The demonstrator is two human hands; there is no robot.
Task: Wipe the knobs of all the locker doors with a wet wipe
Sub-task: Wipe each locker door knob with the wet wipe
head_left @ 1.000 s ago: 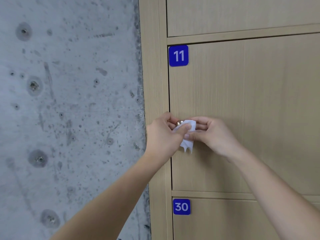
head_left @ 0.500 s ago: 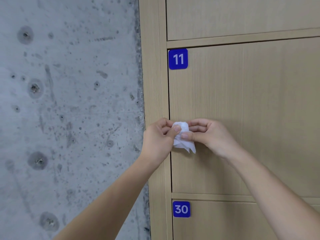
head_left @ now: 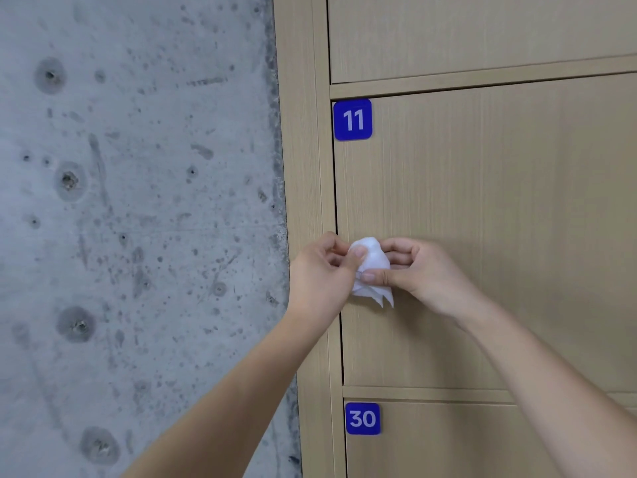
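Observation:
A white wet wipe (head_left: 373, 267) is bunched over the knob at the left edge of the wooden locker door (head_left: 499, 219) marked with a blue 11 tag (head_left: 352, 119). The knob itself is hidden under the wipe. My left hand (head_left: 322, 274) pinches the wipe from the left with thumb and curled fingers. My right hand (head_left: 424, 270) pinches it from the right, its thumb pressed across the wipe's lower part. A loose corner of the wipe hangs down below the hands.
A bare concrete wall (head_left: 138, 236) fills the left side, up against the locker frame (head_left: 306, 167). Below door 11 is another door with a blue 30 tag (head_left: 362, 418); a further door sits above.
A second ago the metal knob showed above the wipe. The wipe has since been drawn over it and now covers it fully, with both hands closed in on it.

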